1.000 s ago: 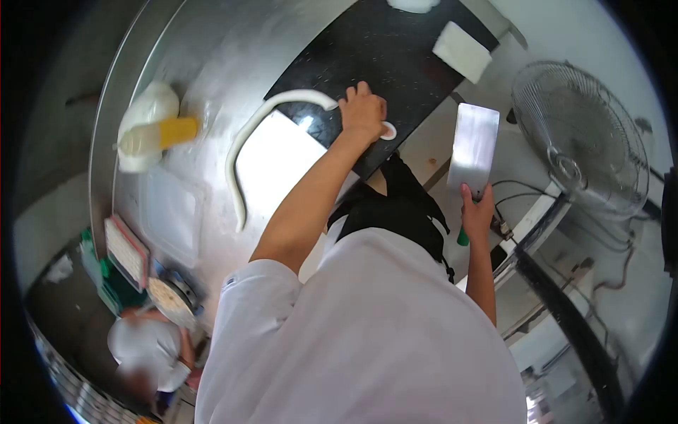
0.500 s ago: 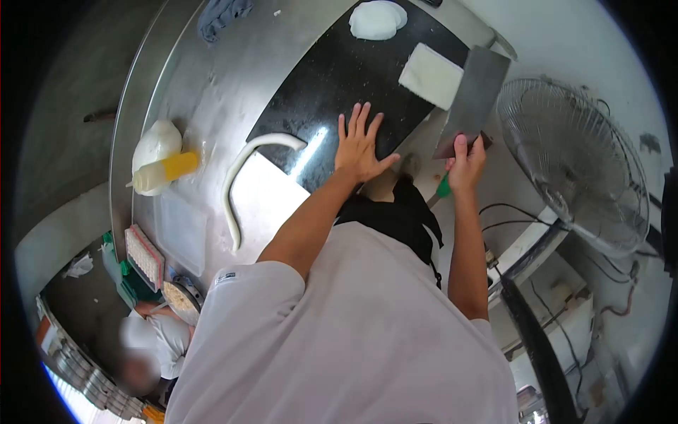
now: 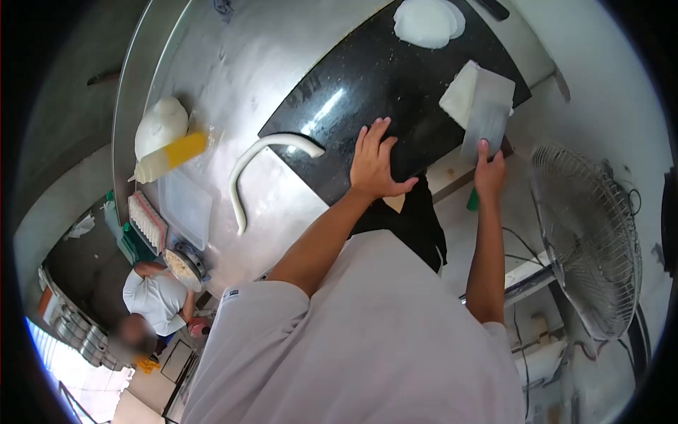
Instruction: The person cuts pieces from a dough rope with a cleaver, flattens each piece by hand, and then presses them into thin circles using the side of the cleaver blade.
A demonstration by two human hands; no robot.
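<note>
My right hand (image 3: 489, 173) is closed around the grip end of a cleaver (image 3: 489, 106) with a wide, rectangular metal blade. Its blade overlaps a white, cloth-like rectangular pad (image 3: 455, 95) at the right edge of the black board (image 3: 402, 85). Fingers spread, my left hand (image 3: 376, 161) rests at the board's near edge and holds nothing. To its left, a long white dough rope (image 3: 239, 177) curves from the metal table onto the board. Thin white dough rounds (image 3: 427, 22) lie piled at the board's far end.
On the metal table's left stand a white dough lump (image 3: 161, 126), a bottle of yellow liquid (image 3: 173, 155) and a clear plastic tray (image 3: 186, 208). Beyond are a bowl of pale filling (image 3: 183, 268) and another person (image 3: 159, 300). A wire-cage fan (image 3: 586, 233) stands at right.
The cleaver, held beside the pad before, has come over it and now covers part of it. My left hand stays spread at the board's edge. The view has shifted.
</note>
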